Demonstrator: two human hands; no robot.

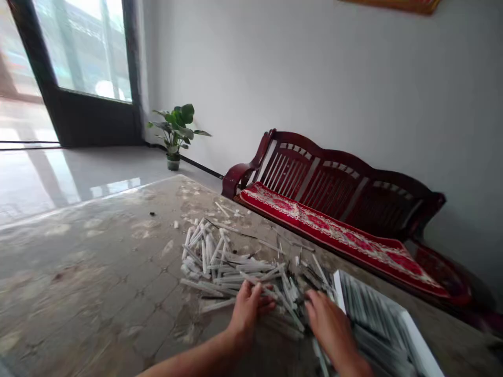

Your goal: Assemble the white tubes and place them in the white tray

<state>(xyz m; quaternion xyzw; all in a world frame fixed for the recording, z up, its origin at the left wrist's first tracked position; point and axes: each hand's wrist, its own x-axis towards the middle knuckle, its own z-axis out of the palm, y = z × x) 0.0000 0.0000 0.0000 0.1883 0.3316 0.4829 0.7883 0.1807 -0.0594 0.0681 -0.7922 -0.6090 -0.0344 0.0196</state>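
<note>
White oblong box (419, 339): beside right hand (328, 317)
Slim whitish sticks (236, 278): at left hand (247, 306)
Grip: we cannot tell
Patterned grey-brown worktop (110, 277): near dark-red wooden bench (349, 193)

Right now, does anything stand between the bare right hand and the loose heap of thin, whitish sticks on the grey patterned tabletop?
Nothing visible does. The bare right hand is at the right side of the heap of sticks; the open, rectangular, white-rimmed box lies on the hand's other side, off that path.
</note>
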